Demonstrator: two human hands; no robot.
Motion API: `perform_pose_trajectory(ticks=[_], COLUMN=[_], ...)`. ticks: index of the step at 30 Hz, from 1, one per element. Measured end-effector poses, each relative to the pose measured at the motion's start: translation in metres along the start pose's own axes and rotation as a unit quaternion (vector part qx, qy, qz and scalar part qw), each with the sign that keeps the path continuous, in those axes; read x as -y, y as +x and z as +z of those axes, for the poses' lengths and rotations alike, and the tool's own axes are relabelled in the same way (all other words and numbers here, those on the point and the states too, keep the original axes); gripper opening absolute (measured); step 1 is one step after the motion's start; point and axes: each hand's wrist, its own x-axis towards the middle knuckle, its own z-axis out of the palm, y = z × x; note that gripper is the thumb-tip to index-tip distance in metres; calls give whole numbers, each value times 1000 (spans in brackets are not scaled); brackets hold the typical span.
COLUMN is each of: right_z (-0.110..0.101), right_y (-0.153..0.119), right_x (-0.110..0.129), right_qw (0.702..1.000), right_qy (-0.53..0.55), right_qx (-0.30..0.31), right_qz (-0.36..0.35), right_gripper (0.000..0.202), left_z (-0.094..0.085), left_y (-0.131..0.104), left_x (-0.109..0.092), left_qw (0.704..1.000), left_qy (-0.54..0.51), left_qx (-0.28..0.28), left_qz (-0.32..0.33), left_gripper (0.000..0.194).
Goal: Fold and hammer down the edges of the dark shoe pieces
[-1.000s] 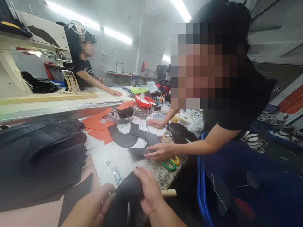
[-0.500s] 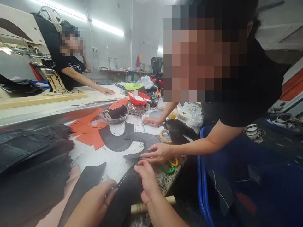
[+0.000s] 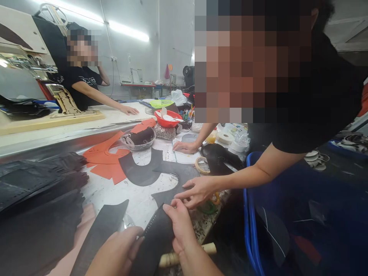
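Observation:
A black leather piece (image 3: 153, 235) with a row of small holes along its edge is in both my hands at the table's near edge. My left hand (image 3: 120, 245) pinches its left edge, fingers closed. On the upper right side, my right hand (image 3: 179, 222) grips it between thumb and fingers. A shiny metal object (image 3: 127, 221) shows just beyond my left hand; whether I hold it I cannot tell. Just past my right hand, a co-worker's hand (image 3: 198, 191) touches a curved dark grey piece (image 3: 178, 176). Another dark cut piece (image 3: 100, 230) lies left of my left hand.
Stacked black leather (image 3: 37, 207) covers the left side. Orange cut pieces (image 3: 106, 153), a clear bowl (image 3: 139, 143), a red bowl (image 3: 168, 119) and a tape roll (image 3: 202, 165) lie farther back. A blue bin (image 3: 247, 214) stands right. Another person sits behind the sewing machine (image 3: 61, 96).
The curved dark grey piece has turned under the co-worker's hand, whose fingers have spread and shifted. My hands keep their hold on the black leather piece. The view has moved slightly.

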Motion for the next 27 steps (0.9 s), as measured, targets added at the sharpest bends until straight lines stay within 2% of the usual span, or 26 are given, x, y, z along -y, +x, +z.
perform_pose_trajectory(ticks=[4,11,15,21,27], right_z=[-1,-4,-3,-3,-4], right_y=[3,6,6,7,4], right_x=[-2,-5,-5,-8,-6], right_qw=[1000,999,1000,1000,1000], right_qy=[-7,-17,-13,5,19], right_qx=[0,-27,-21,-17,-2], right_qz=[1,-14,-5,15,14], right_gripper=[32,29,32,38,38], left_z=[3,12,13,18,21], left_y=[-2,-7,-8,-11,-13], left_x=[1,5,5,9,12], left_qw=[1000,992,989,994,999], left_qy=[-7,-44,-59,-34,-29], left_qx=[24,68,85,64,13], left_qz=[-15,-99,-106,-82,-36], left_gripper=[28,30,32,34,29])
